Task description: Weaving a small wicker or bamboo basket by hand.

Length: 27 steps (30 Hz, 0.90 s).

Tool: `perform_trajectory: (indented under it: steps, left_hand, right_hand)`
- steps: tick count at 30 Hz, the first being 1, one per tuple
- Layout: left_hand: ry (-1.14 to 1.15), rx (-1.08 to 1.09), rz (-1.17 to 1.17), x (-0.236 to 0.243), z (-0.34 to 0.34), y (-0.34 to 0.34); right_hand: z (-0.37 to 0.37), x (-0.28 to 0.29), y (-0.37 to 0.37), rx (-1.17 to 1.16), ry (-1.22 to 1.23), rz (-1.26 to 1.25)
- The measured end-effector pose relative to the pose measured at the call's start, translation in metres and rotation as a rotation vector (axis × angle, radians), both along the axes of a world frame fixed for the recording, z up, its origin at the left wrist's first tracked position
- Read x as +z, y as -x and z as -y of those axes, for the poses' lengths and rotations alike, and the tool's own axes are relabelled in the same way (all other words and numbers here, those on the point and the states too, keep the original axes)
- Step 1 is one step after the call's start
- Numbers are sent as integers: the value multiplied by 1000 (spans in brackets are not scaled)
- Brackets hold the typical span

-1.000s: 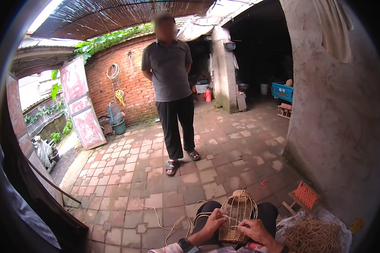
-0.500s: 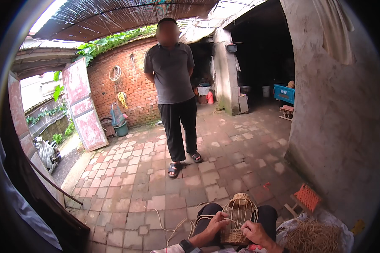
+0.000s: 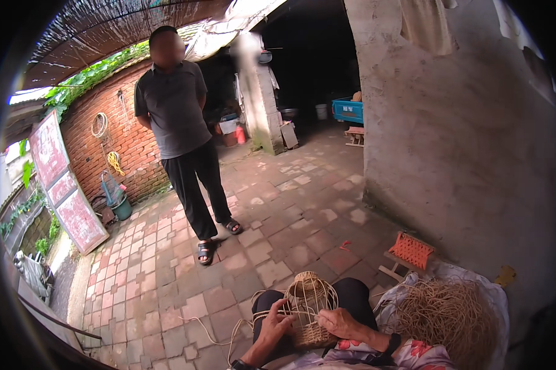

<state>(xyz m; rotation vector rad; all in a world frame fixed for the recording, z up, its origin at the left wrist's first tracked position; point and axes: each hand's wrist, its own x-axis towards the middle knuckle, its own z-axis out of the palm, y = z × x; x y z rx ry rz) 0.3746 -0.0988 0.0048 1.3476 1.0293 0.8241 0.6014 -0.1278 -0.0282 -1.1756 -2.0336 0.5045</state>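
Basket (image 3: 311, 337) rests in your lap between your knees (image 3: 356, 297), its narrow neck pointing away from you. Done, as far as shows: the base nearest you is closely woven, and the neck carries a tight band. Left, in my judgement: the middle, where bare ribs stand apart. Your right hand (image 3: 339, 324) is closed at the basket's right side, apparently pinching a strand (image 3: 303, 313). Your left hand (image 3: 274, 327) is loosely open at the opposite side, fingers spread; its contact cannot be confirmed. A loose cord (image 3: 211, 338) trails over the paving (image 3: 275, 272) at your left and could snag. At your right, a fibre heap (image 3: 444, 314) lies on a white sheet (image 3: 501, 297), near an orange-seated stool (image 3: 412, 249). A person (image 3: 174, 117) stands ahead, leftward, well apart from your work.
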Motion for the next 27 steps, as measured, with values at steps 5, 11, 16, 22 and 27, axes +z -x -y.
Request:
perform_trajectory:
  steps: [5,11,16,22,27]
  left_hand:
    - [-432,-68,-333,9,10,-1]
    - [-337,-220,-255,9,15,-15]
    - [-353,-188,-247,4,12,-20]
    - [-438,-224,-282,-8,11,-19]
    - [-241,-291,-147,-14,6,-9]
  right_hand:
    - [3,13,2,25,-26,-14]
    - [-4,22,3,56,299,-147]
    - [1,32,4,101,409,-255]
    - [4,25,5,100,423,-274]
    - [-3,22,-5,145,564,-384]
